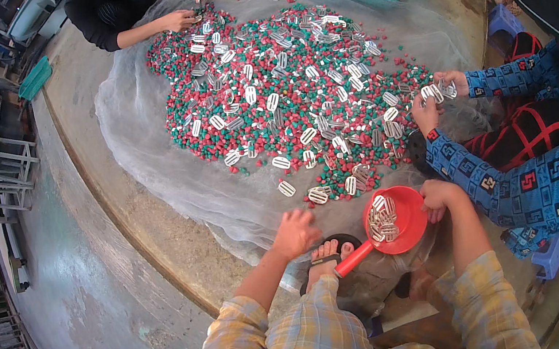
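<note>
The right hand (436, 198) has its fingers clamped on the rim of the red scoop (414, 217), best held level so that the slotted metal pieces (382, 221) inside, just left of those fingers, don't slide out. The left hand (295, 234), blurred, seems to have its fingers apart and empty; pinching each loose slotted piece (286, 188) beyond its fingertips by the edges should leave the coloured pebbles (254, 134) behind.

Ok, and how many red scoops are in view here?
1. The red scoop is right of centre, low in the picture, its rim held by the person's right hand, with silver slotted pieces inside. No second one shows.
</note>
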Available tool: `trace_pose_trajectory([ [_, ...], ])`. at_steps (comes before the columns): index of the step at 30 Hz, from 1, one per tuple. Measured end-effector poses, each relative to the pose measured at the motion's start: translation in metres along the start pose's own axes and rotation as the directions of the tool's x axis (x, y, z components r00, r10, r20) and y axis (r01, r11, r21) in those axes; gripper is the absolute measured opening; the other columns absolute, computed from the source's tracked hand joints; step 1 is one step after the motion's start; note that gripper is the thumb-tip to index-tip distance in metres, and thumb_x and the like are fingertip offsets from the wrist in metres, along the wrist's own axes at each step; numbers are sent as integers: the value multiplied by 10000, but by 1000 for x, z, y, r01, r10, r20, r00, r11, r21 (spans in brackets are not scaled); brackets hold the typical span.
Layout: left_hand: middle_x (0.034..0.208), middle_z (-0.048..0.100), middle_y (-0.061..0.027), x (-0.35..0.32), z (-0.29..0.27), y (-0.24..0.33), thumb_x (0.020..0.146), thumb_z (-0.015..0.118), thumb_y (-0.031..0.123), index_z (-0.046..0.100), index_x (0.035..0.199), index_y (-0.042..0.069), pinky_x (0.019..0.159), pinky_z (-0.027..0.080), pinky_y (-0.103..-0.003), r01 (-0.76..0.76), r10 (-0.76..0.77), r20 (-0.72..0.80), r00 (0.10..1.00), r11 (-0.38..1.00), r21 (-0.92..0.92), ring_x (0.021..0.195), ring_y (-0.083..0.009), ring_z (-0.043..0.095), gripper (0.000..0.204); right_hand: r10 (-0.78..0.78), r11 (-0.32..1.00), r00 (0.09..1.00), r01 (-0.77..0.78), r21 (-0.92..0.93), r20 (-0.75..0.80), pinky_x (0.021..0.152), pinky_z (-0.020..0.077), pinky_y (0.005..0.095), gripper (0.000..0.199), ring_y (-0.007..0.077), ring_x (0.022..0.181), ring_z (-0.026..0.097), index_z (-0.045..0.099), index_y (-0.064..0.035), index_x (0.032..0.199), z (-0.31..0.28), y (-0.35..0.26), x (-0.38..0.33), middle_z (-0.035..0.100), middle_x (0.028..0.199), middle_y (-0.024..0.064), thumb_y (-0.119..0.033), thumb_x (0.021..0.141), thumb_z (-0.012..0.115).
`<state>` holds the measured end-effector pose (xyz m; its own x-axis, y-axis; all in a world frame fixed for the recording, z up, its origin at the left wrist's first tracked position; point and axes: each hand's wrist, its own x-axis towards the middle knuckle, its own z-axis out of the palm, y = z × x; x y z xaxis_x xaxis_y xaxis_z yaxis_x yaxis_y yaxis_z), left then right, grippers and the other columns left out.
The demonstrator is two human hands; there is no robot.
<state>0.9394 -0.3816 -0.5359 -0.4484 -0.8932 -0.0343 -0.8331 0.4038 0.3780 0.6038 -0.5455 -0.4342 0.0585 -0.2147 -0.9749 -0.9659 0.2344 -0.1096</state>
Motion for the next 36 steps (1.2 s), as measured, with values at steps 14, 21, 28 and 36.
trace_pose_trajectory([
  [14, 804, 663, -147, 9, -3, 0, 771, 562, 154, 660, 939, 41, 627, 516, -405, 638, -97, 758, 645, 614, -464, 672, -315, 636, 225, 29, 994, 1000, -29, 106, -3, 492, 538, 350, 257, 274, 596, 665, 624, 106, 870, 29, 33, 35, 667, 780, 202, -118, 786, 528],
  [21, 777, 635, -117, 64, -19, -3, 680, 733, 190, 635, 859, 79, 740, 495, -398, 382, -417, -113, 902, 891, -243, 781, -311, 616, 232, -316, 945, 663, 283, -163, -679, 791, 490, 413, 446, 304, 870, 639, 642, -60, 1016, 1, -16, 13, 663, 905, 166, -350, 687, 726],
  [28, 986, 594, -53, 69, -4, -34, 692, 754, 112, 529, 947, 74, 734, 496, -312, 576, -476, 328, 816, 617, -537, 893, -166, 593, 343, -677, 724, 599, 438, -533, -428, 854, 464, 406, 387, 294, 1028, 553, 629, -88, 1003, 8, -87, 85, 592, 980, 120, -198, 656, 761],
  [36, 914, 620, -26, 38, -32, -58, 813, 646, 48, 511, 1036, 68, 713, 515, -328, 237, -510, 430, 745, -400, -885, 794, -162, 599, 262, -690, 683, 569, 307, -663, -448, 753, 508, 416, 151, 289, 896, 617, 650, -85, 836, 33, -105, 111, 609, 935, 122, -114, 687, 652],
])
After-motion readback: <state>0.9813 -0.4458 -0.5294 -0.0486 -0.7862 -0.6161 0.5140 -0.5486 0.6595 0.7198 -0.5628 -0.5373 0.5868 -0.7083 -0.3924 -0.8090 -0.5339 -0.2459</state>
